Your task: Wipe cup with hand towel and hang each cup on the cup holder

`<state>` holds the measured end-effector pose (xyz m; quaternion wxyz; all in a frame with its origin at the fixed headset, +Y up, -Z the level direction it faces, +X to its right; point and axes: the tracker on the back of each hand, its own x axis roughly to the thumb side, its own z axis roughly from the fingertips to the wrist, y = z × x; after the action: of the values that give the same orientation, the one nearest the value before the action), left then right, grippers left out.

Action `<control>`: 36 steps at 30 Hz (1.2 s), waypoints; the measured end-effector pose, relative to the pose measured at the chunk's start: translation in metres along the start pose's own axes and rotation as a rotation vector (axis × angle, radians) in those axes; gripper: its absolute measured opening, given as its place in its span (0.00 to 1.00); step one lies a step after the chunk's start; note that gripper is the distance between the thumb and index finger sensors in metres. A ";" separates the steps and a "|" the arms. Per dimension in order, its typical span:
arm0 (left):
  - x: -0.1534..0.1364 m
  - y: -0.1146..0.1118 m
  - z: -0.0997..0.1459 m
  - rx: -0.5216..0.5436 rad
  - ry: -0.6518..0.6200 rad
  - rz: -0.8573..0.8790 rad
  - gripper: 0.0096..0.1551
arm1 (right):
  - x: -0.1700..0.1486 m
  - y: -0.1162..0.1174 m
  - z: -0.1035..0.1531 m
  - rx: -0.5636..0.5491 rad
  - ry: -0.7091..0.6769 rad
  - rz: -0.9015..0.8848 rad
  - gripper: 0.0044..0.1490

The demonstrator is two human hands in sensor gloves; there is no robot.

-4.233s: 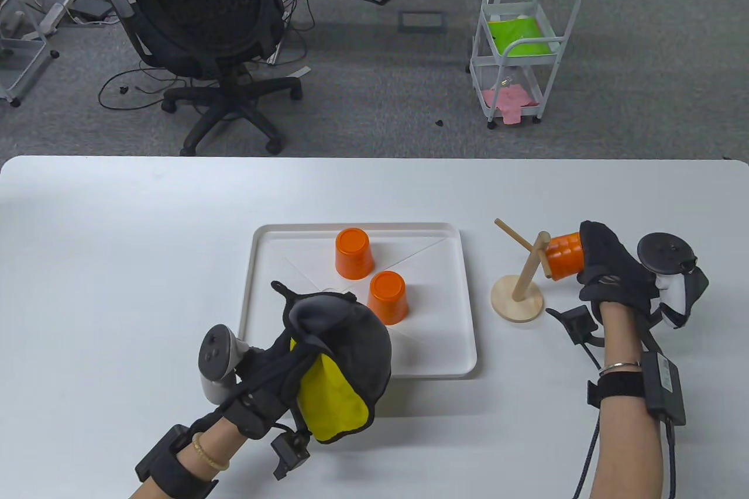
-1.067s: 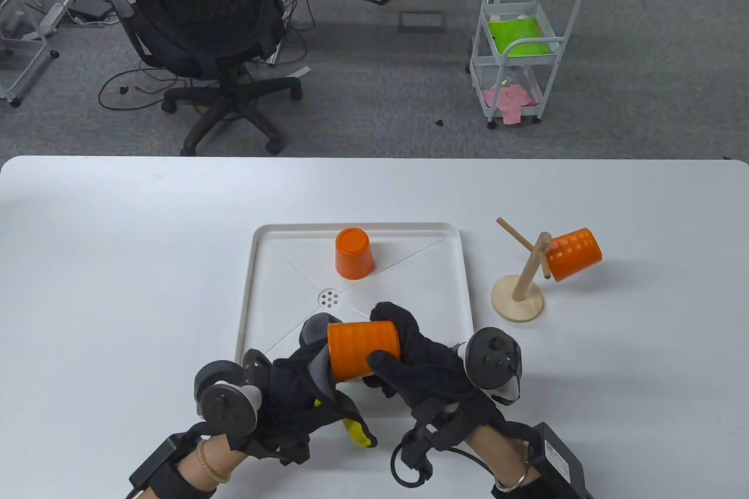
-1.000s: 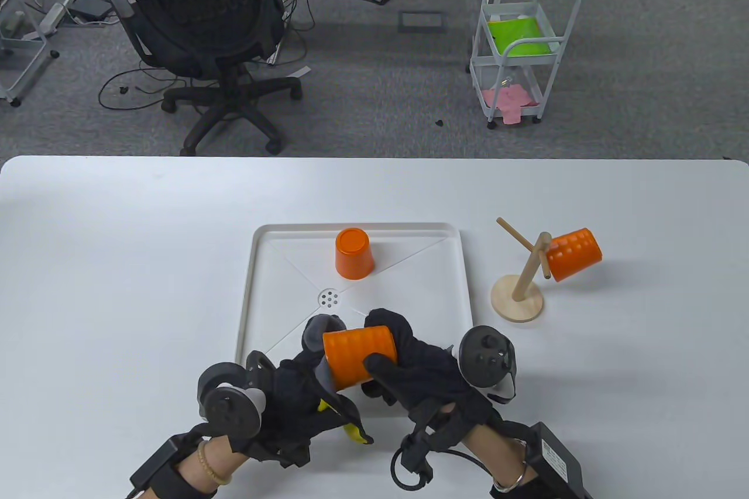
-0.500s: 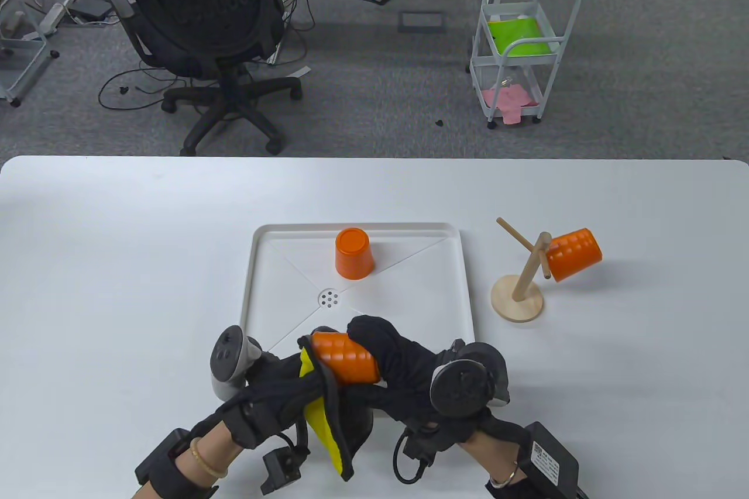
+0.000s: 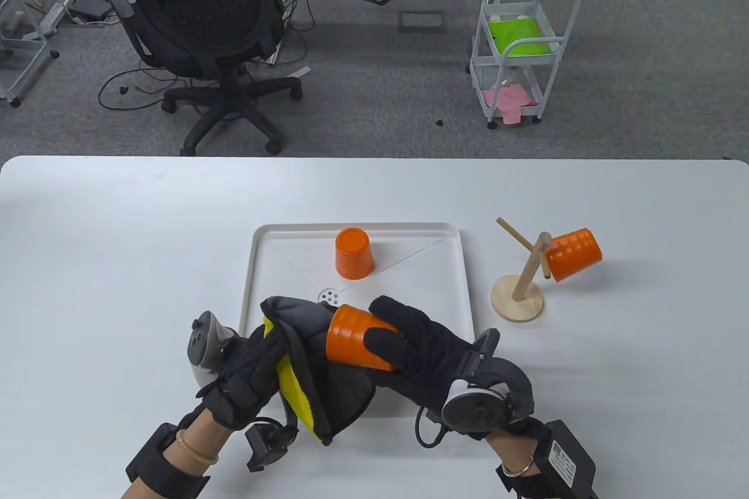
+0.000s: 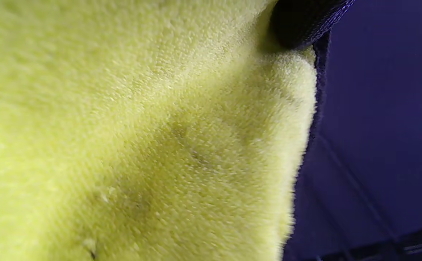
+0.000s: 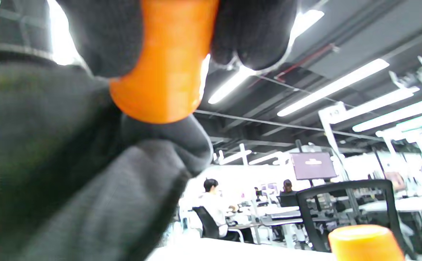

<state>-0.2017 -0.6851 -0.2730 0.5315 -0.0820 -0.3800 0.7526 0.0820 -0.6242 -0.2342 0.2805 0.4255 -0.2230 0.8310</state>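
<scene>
My right hand (image 5: 404,347) grips an orange cup (image 5: 351,338) lying on its side above the white tray's (image 5: 257,265) near part; the same cup (image 7: 167,69) shows between gloved fingers in the right wrist view. My left hand (image 5: 251,364) holds the grey-and-yellow hand towel (image 5: 322,382) against the cup's mouth end; yellow towel (image 6: 142,137) fills the left wrist view. A second orange cup (image 5: 353,254) stands upside down at the tray's far side. A third cup (image 5: 573,254) hangs on a peg of the wooden cup holder (image 5: 524,282), right of the tray.
The holder's other peg (image 5: 512,231) sticks up to the left, bare. A drain hole (image 5: 329,294) lies in the tray's middle. Beyond the table's far edge stand an office chair (image 5: 205,37) and a white cart (image 5: 518,54).
The cup has been turned in my right hand and lifted slightly toward the tray's middle. The towel has spread wider around the cup's end and my left hand has rotated.
</scene>
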 end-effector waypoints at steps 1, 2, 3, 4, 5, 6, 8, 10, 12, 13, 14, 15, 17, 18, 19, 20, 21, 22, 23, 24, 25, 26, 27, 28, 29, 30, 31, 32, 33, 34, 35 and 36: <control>0.003 0.000 0.001 0.016 -0.025 -0.058 0.36 | -0.005 -0.001 -0.001 -0.015 0.054 -0.093 0.52; 0.006 0.000 0.002 0.024 -0.041 -0.115 0.36 | -0.008 0.000 -0.001 -0.020 0.092 -0.157 0.53; 0.008 -0.001 0.002 0.027 -0.065 -0.204 0.37 | -0.013 0.001 -0.001 -0.024 0.157 -0.255 0.53; 0.011 -0.003 0.003 0.013 -0.090 -0.318 0.38 | -0.018 0.003 -0.001 -0.024 0.218 -0.361 0.53; 0.013 -0.005 0.003 0.001 -0.103 -0.394 0.39 | -0.022 0.005 0.000 -0.021 0.259 -0.438 0.54; 0.015 -0.008 0.003 -0.015 -0.122 -0.493 0.39 | -0.027 0.008 0.001 -0.013 0.315 -0.564 0.54; 0.018 -0.015 0.004 -0.059 -0.149 -0.646 0.40 | -0.034 0.016 0.003 0.001 0.413 -0.773 0.54; 0.018 -0.021 0.004 -0.110 -0.176 -0.781 0.41 | -0.038 0.024 0.005 0.031 0.442 -0.945 0.54; 0.017 -0.028 0.004 -0.159 -0.187 -0.862 0.41 | -0.039 0.031 0.005 0.058 0.454 -0.962 0.54; 0.016 -0.032 0.004 -0.186 -0.193 -0.912 0.41 | -0.039 0.032 0.006 0.056 0.482 -0.927 0.54; 0.016 -0.034 0.004 -0.198 -0.202 -0.948 0.41 | -0.039 0.032 0.006 0.057 0.496 -0.890 0.55; 0.015 -0.037 0.005 -0.219 -0.210 -1.006 0.41 | -0.041 0.033 0.006 0.081 0.503 -0.845 0.55; 0.015 -0.041 0.005 -0.248 -0.227 -1.088 0.41 | -0.041 0.035 0.007 0.139 0.545 -0.864 0.56; 0.014 -0.044 0.005 -0.280 -0.229 -1.118 0.41 | -0.042 0.037 0.008 0.180 0.564 -0.898 0.56; 0.013 -0.047 0.005 -0.305 -0.232 -1.132 0.40 | -0.041 0.040 0.008 0.208 0.567 -0.920 0.56; 0.012 -0.052 0.005 -0.336 -0.233 -1.146 0.40 | -0.040 0.044 0.007 0.246 0.559 -0.941 0.56; 0.011 -0.057 0.005 -0.354 -0.229 -1.156 0.40 | -0.037 0.049 0.007 0.275 0.549 -0.942 0.56; 0.010 -0.059 0.005 -0.356 -0.225 -1.158 0.41 | -0.036 0.051 0.007 0.284 0.543 -0.932 0.57; 0.009 -0.060 0.006 -0.354 -0.224 -1.151 0.42 | -0.034 0.053 0.006 0.284 0.532 -0.903 0.57; 0.008 -0.060 0.006 -0.354 -0.217 -1.126 0.43 | -0.033 0.054 0.005 0.284 0.510 -0.876 0.57; 0.007 -0.059 0.005 -0.350 -0.203 -1.088 0.43 | -0.031 0.055 0.004 0.288 0.491 -0.853 0.57; 0.006 -0.059 0.004 -0.346 -0.181 -1.023 0.43 | -0.028 0.055 0.004 0.288 0.474 -0.826 0.57; 0.003 -0.057 0.004 -0.333 -0.148 -0.904 0.43 | -0.025 0.056 0.004 0.281 0.447 -0.780 0.57; 0.001 -0.056 0.004 -0.317 -0.131 -0.827 0.43 | -0.023 0.055 0.003 0.270 0.437 -0.746 0.57; 0.000 -0.055 0.003 -0.310 -0.115 -0.772 0.42 | -0.021 0.054 0.003 0.266 0.428 -0.730 0.57; -0.002 -0.053 0.002 -0.309 -0.097 -0.719 0.42 | -0.020 0.053 0.003 0.262 0.414 -0.708 0.57; -0.002 -0.052 0.002 -0.304 -0.081 -0.667 0.42 | -0.018 0.052 0.002 0.254 0.396 -0.680 0.57; -0.002 -0.051 0.001 -0.296 -0.065 -0.602 0.42 | -0.016 0.050 0.002 0.244 0.371 -0.646 0.57; -0.002 -0.050 0.000 -0.287 -0.050 -0.535 0.42 | -0.013 0.048 0.001 0.232 0.349 -0.607 0.57; -0.003 -0.049 0.000 -0.280 -0.041 -0.491 0.42 | -0.010 0.047 0.001 0.224 0.332 -0.578 0.57; -0.004 -0.047 -0.001 -0.269 -0.024 -0.410 0.41 | -0.006 0.044 0.000 0.206 0.301 -0.525 0.56; -0.006 -0.046 -0.001 -0.259 -0.010 -0.347 0.41 | -0.003 0.042 0.000 0.192 0.276 -0.476 0.56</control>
<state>-0.1648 -0.6826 -0.2451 0.6364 -0.0792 -0.4845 0.5950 0.0553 -0.6562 -0.2424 0.4534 0.3736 0.0031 0.8092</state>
